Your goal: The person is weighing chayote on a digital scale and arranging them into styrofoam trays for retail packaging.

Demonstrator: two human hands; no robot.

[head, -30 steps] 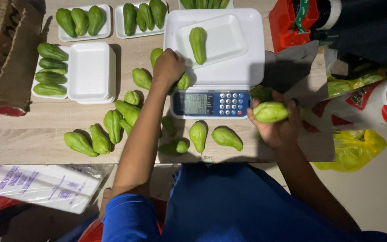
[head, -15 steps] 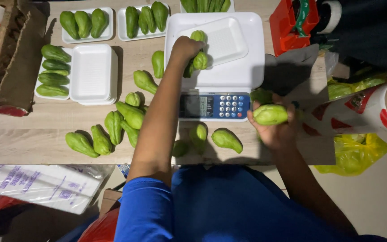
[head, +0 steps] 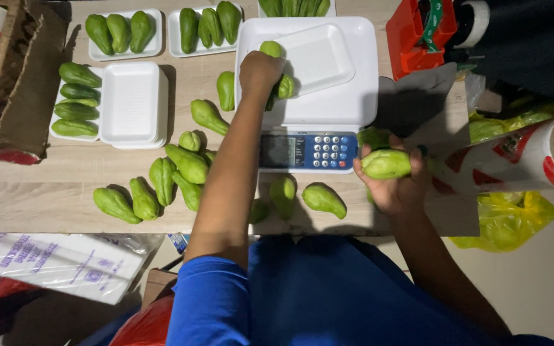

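Under both my arms runs the pale wooden table (head: 27,186), the biggest thing in view. On it, straight ahead of my left hand (head: 259,72), sits the white scale (head: 341,106), its keypad and display toward me, between my two hands. An empty white foam tray (head: 318,56) lies tilted on the scale's platform, just to the right of my left hand.

Left of my left arm a stack of empty foam trays (head: 133,102) sits with a row of green squashes beside it, and beyond that two filled trays (head: 155,48) lie at the far edge. Loose squashes (head: 184,163) are scattered close against the left side of my left forearm, and two more lie near my body between my arms.

My left hand is closed over green squashes (head: 285,86) on the near-left corner of the platform. One (head: 270,48) pokes out beyond my knuckles, another shows to the right of my fingers, its long axis running roughly away from me. They touch the tray's left edge but I cannot tell whether they lie inside it.

My right hand (head: 395,186) is off the scale's near-right corner, fingers wrapped around a single squash (head: 386,164), long axis running left to right, its narrow end toward the keypad. The tray lies forward and left of this grip; my left hand is much the nearer to it.
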